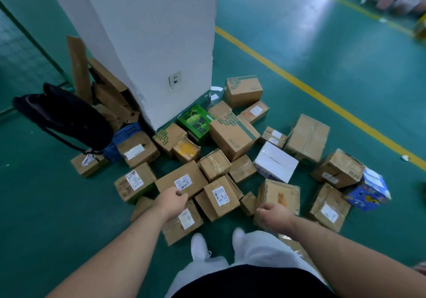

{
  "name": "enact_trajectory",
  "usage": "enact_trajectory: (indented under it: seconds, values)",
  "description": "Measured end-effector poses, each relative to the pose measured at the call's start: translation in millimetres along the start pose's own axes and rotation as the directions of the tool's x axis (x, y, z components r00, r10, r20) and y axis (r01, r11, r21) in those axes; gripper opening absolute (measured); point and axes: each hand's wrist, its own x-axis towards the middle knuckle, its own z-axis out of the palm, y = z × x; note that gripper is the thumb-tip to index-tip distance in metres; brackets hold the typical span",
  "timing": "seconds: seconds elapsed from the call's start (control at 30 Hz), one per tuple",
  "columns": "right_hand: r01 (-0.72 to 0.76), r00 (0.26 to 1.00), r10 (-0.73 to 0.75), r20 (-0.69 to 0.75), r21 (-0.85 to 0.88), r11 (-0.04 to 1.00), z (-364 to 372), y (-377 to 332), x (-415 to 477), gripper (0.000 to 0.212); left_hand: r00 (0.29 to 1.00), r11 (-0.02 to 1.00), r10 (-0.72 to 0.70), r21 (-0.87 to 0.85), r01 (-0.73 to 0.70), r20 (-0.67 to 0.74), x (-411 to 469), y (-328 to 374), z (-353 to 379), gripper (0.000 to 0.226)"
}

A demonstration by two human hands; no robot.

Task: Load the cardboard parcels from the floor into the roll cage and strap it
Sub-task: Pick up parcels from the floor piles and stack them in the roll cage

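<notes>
Parcels [230,154] lie in a loose heap on the green floor [46,205], at the foot of a white pillar [149,44]. No roll cage shows.

The left hand [173,202] has its fingers curled in and holds nothing. Its fingertips are at the near edge of a flat box [182,180] with a white label. It is hard to tell if they touch it. The right hand [274,214] is curled too and holds nothing. It hangs in front of a tan box [280,194] with orange print.

Between the hands stands a small box [220,197] with a label on top. Below the left hand lies another labelled box [184,222]. Two white shoes [199,245] stand just behind the heap.

Farther out sit a white box [275,161], a green box [196,121] by the pillar, and a blue box [368,191] on the right. A black bag [62,115] rests on the left. A yellow line [299,83] runs across the floor.
</notes>
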Motion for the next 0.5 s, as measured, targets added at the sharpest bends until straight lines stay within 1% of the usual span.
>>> enact_trajectory:
  seconds: [0.13,0.27,0.4,0.5]
  values:
    - [0.007,1.0,-0.007,-0.011,-0.028,1.0,-10,-24,17,0.026,0.998,0.997,0.04,-0.066,-0.037,0.039,29,32,-14,0.018]
    - [0.018,1.0,-0.017,-0.026,0.049,0.999,-27,-42,48,0.019,0.994,0.997,0.055,-0.058,-0.05,0.093,48,55,-13,0.019]
    - [0.03,0.999,-0.029,-0.043,0.019,0.999,-62,-62,89,0.026,0.989,0.999,0.024,-0.036,-0.019,0.143,77,77,-17,0.017]
    - [0.016,0.999,-0.016,-0.038,0.005,1.0,-100,-73,136,0.031,0.992,0.999,-0.02,-0.043,0.026,0.126,115,109,-18,0.019]
